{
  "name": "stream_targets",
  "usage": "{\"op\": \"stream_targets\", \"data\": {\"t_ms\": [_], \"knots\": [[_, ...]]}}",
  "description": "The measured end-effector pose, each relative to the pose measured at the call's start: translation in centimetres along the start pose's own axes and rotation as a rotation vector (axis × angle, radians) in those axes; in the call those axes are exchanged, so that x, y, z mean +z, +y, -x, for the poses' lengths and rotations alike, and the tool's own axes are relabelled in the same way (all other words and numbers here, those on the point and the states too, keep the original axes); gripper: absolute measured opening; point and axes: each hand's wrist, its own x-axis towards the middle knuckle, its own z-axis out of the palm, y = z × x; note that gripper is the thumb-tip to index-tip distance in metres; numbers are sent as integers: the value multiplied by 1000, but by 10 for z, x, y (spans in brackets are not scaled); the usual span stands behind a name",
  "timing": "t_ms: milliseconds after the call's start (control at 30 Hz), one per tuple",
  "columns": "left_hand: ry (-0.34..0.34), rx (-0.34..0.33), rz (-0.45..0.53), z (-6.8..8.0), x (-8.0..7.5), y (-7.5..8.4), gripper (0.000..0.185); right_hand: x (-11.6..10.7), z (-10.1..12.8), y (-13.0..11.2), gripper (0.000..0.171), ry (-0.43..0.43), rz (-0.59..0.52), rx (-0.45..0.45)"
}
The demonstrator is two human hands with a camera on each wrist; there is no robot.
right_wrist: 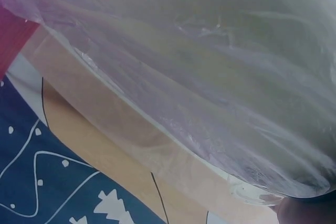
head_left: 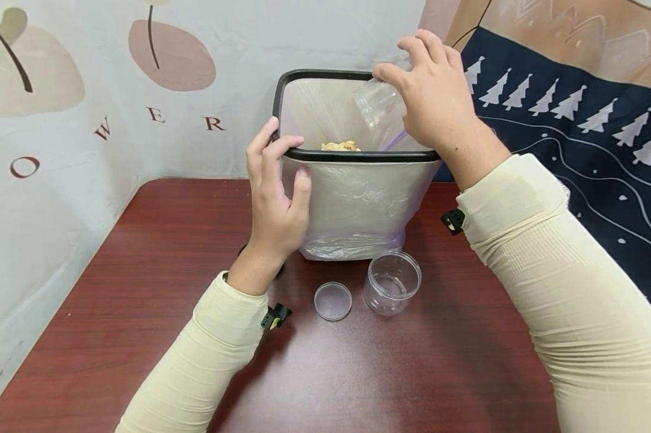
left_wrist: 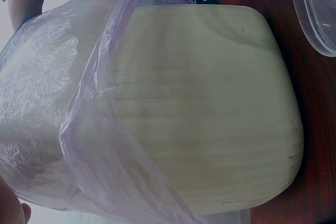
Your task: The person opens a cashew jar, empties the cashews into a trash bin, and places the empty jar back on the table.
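A cream waste bin (head_left: 366,192) with a black rim and a clear, lilac-tinted bag lining stands on the table. My right hand (head_left: 436,90) grips a clear plastic jar (head_left: 379,105) over the bin's right side. The jar is tilted, its mouth facing left and down into the bin, with a few small pale bits near its opening. Fingers of my left hand (head_left: 277,192) rest at the rim's front left corner, thumb against the front wall. Inside the bin lie yellowish crumpled pieces (head_left: 340,146), partly hidden by the front rim.
In front of the bin stands another clear jar (head_left: 392,282) without a lid. Left of it a round clear lid (head_left: 333,301) lies flat on the red-brown table (head_left: 157,288). A pale printed cloth (head_left: 239,42) and a dark blue tree-patterned cloth (head_left: 547,132) hang behind.
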Motion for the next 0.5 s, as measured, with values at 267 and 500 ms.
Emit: {"op": "stream_targets", "data": {"t_ms": [267, 500], "knots": [[-12, -20, -18, 7, 5, -6, 36, 7, -1, 4, 59, -21, 80, -42], [-19, -19, -18, 7, 10, -12, 36, 1, -2, 14, 57, 4, 138, -61]]}}
